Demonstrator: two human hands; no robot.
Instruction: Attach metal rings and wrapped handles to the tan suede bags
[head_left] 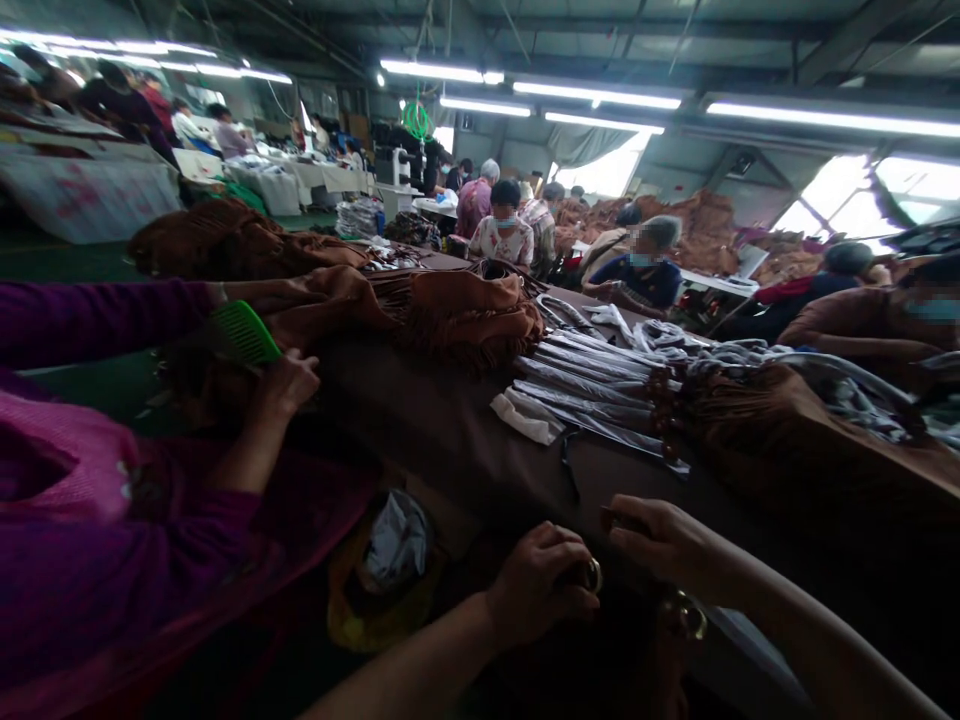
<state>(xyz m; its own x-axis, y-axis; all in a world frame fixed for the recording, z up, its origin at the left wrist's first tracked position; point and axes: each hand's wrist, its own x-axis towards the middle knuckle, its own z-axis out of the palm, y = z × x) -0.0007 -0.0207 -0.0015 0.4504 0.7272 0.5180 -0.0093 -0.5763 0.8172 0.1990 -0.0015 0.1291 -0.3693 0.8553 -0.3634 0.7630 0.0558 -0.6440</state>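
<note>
My left hand [541,582] is closed, its fingers curled around a shiny gold-coloured ring [595,576] at the near edge of the table. To its right, my right hand [664,535] is closed in a pinch; a small dark tip shows at its fingers, too dim to name. Below that hand, a second piece of gold-coloured hardware [691,617] hangs by what looks like brown material in deep shadow. White wrapped straps [592,375] lie in a row beyond my hands, beside a thin black tool [568,465] and a folded off-white strip [527,415].
On the left, a co-worker in purple sleeves [127,540] holds a green comb [247,332] beside fringed brown material [465,315]. More brown fringed pieces [817,430] are heaped at right. A yellow-rimmed container [352,620] stands below the table edge. Several people sit opposite.
</note>
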